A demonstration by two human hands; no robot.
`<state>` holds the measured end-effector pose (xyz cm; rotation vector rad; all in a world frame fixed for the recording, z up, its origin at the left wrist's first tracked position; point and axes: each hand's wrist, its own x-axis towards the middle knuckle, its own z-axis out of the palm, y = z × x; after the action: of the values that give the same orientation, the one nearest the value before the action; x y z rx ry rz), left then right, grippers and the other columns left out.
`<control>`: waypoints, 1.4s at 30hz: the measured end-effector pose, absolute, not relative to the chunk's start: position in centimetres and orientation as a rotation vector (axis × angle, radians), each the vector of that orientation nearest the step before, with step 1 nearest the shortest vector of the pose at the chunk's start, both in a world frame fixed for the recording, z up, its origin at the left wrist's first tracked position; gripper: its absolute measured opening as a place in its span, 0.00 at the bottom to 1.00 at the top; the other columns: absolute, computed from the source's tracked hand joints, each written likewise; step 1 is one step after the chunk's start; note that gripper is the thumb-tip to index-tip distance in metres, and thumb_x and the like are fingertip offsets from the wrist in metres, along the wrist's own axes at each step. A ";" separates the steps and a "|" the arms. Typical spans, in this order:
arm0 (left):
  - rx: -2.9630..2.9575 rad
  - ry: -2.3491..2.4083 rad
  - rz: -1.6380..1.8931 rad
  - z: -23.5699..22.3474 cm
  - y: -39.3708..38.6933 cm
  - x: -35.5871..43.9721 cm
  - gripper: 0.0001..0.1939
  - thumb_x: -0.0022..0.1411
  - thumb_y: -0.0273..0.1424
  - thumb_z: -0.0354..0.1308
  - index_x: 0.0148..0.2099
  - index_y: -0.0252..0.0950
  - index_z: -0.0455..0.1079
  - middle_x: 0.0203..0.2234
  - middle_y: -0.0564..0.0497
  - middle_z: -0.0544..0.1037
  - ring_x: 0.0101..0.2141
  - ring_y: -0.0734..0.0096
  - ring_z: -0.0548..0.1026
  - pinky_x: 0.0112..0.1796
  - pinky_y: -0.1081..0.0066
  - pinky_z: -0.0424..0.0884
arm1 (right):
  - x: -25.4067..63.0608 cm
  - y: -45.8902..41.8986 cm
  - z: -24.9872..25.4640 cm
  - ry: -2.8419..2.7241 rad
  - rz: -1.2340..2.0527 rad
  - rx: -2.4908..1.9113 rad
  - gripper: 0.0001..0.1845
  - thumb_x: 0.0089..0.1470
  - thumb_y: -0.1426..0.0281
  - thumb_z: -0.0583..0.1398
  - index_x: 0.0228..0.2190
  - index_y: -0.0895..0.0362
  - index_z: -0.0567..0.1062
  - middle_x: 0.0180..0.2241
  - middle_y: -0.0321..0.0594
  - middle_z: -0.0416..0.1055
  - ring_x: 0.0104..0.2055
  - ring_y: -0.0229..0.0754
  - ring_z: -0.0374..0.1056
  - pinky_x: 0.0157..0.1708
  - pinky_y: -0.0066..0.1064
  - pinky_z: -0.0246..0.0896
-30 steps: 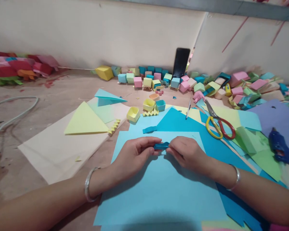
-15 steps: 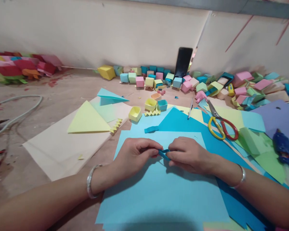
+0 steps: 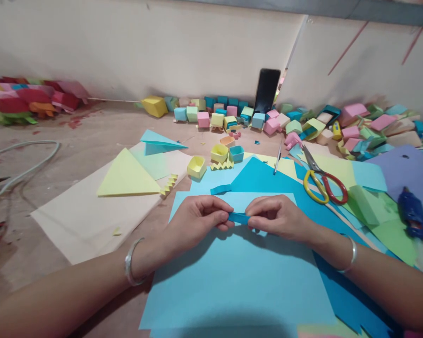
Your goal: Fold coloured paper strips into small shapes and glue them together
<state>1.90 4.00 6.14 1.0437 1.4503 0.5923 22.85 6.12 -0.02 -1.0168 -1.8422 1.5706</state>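
Between my two hands is a short blue paper strip (image 3: 238,218), stretched level above a light blue sheet (image 3: 239,281). My left hand (image 3: 202,216) pinches its left end between thumb and fingers. The right end is gripped by the thumb and fingers of my right hand (image 3: 280,216). Just beyond my hands lies another small folded blue strip (image 3: 221,189), beside a darker blue sheet (image 3: 261,178). Small open paper boxes, two yellow (image 3: 196,166) and one teal (image 3: 236,153), stand farther back with a zigzag yellow strip (image 3: 222,165).
Scissors (image 3: 317,173) and a blue glue gun (image 3: 416,211) lie on paper at right. A folded yellow sheet (image 3: 127,176) rests on white paper (image 3: 74,220) at left. Paper cubes (image 3: 203,119) line the wall, where a phone (image 3: 267,91) leans. A cable (image 3: 38,162) curls at far left.
The blue strip was bent into an open loop or fold; now it is drawn out flat and level. Both hands have risen slightly, and my right hand's grip has shifted to the strip's end.
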 end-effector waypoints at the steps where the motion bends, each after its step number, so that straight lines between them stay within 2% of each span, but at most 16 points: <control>1: 1.053 1.459 0.607 6.3 4.0 1.9 0.04 0.53 0.24 0.61 0.29 0.35 0.76 0.19 0.53 0.80 0.24 0.72 0.79 0.28 0.75 0.73 | 22.8 6.0 -0.1 -1.827 1.526 -1.040 0.09 0.51 0.65 0.66 0.29 0.59 0.79 0.29 0.39 0.75 0.25 0.32 0.66 0.23 0.24 0.63; 6: 1.188 1.441 0.686 5.3 3.8 1.5 0.06 0.54 0.23 0.60 0.29 0.37 0.77 0.20 0.54 0.81 0.24 0.71 0.79 0.29 0.74 0.75 | 22.7 5.7 -0.6 -1.880 1.187 -1.024 0.09 0.50 0.69 0.65 0.35 0.57 0.75 0.32 0.39 0.76 0.31 0.36 0.71 0.31 0.27 0.69; 9: 1.331 1.406 0.768 4.0 3.5 1.1 0.05 0.55 0.25 0.61 0.32 0.38 0.78 0.22 0.54 0.82 0.26 0.71 0.80 0.31 0.74 0.76 | 22.6 5.5 -0.7 -1.915 1.021 -0.979 0.13 0.50 0.71 0.65 0.39 0.57 0.72 0.33 0.39 0.76 0.30 0.34 0.71 0.31 0.26 0.69; 14: 1.550 1.396 0.898 2.1 3.1 0.3 0.06 0.57 0.27 0.62 0.37 0.39 0.79 0.26 0.54 0.83 0.28 0.71 0.81 0.32 0.75 0.77 | 22.5 5.4 -0.7 -2.003 0.783 -0.885 0.10 0.52 0.73 0.64 0.37 0.57 0.72 0.32 0.37 0.76 0.29 0.32 0.71 0.31 0.23 0.68; 18: 1.538 1.317 0.964 1.2 2.9 0.0 0.12 0.58 0.30 0.63 0.45 0.39 0.77 0.34 0.52 0.84 0.30 0.69 0.82 0.33 0.74 0.79 | 22.5 5.4 -0.5 -2.031 0.712 -0.838 0.09 0.53 0.74 0.64 0.37 0.57 0.72 0.33 0.37 0.76 0.30 0.32 0.71 0.32 0.22 0.68; 22: 1.475 1.234 0.958 1.3 2.9 0.1 0.19 0.60 0.30 0.61 0.54 0.37 0.68 0.34 0.50 0.84 0.31 0.69 0.82 0.36 0.71 0.80 | 22.6 5.4 -0.3 -1.991 0.793 -0.870 0.09 0.54 0.75 0.63 0.38 0.56 0.71 0.33 0.36 0.76 0.31 0.32 0.71 0.33 0.23 0.68; 28: 1.477 1.181 0.983 1.5 2.7 0.6 0.17 0.60 0.30 0.62 0.51 0.38 0.66 0.32 0.51 0.84 0.31 0.69 0.82 0.36 0.73 0.80 | 22.6 5.2 0.3 -1.941 0.896 -0.918 0.07 0.51 0.78 0.62 0.32 0.56 0.69 0.28 0.33 0.72 0.27 0.31 0.66 0.28 0.22 0.62; 35: 1.958 1.264 0.880 2.3 2.7 0.3 0.09 0.60 0.26 0.59 0.44 0.37 0.74 0.35 0.50 0.84 0.33 0.68 0.82 0.34 0.73 0.79 | 22.6 4.9 0.4 -2.061 0.780 -0.884 0.07 0.51 0.81 0.60 0.29 0.57 0.69 0.25 0.32 0.68 0.25 0.30 0.60 0.25 0.21 0.55; 38: 2.293 1.240 0.816 2.3 2.5 0.3 0.11 0.60 0.27 0.60 0.46 0.35 0.75 0.37 0.48 0.83 0.34 0.66 0.82 0.36 0.70 0.78 | 22.7 4.6 0.2 -2.116 0.706 -0.800 0.08 0.51 0.82 0.58 0.30 0.57 0.69 0.27 0.33 0.69 0.27 0.31 0.62 0.27 0.22 0.56; 42: 2.450 1.096 0.851 1.5 2.6 0.2 0.09 0.64 0.28 0.56 0.44 0.36 0.76 0.33 0.48 0.83 0.33 0.67 0.80 0.33 0.70 0.76 | 22.5 4.4 0.0 -2.158 0.655 -0.728 0.08 0.56 0.81 0.54 0.32 0.56 0.70 0.28 0.36 0.72 0.30 0.34 0.65 0.31 0.24 0.60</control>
<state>0.22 2.59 1.52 2.4500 1.0956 0.8507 22.53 4.43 0.02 -0.7278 -2.1582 0.6547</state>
